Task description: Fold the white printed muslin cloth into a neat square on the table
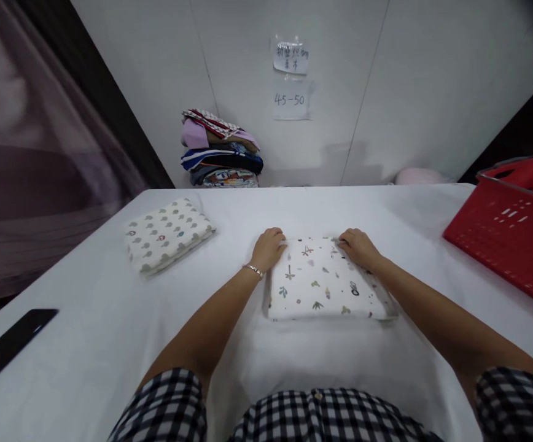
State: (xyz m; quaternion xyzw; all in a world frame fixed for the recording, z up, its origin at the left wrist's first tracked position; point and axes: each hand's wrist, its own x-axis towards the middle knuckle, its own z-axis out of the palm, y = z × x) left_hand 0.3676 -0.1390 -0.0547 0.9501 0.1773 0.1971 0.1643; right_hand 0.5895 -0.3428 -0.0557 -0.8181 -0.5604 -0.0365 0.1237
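Note:
A folded white cloth (pixel 324 279) printed with small plants lies flat on the white table in front of me. At its far left corner, my left hand (pixel 269 247) has its fingers closed over the edge. My right hand (pixel 357 245) pinches the far right corner the same way. Part of the cloth's right side is hidden under my right forearm. Off to the left rests a second folded cloth (pixel 169 236), white with grey tree-like shapes, touched by neither hand.
A red plastic basket (pixel 510 227) with a metal handle stands at the table's right side. A black phone-like slab (pixel 11 350) lies at the left edge. Beyond the far edge is a pile of folded fabrics (pixel 223 150) against the wall, below handwritten paper signs (pixel 291 98).

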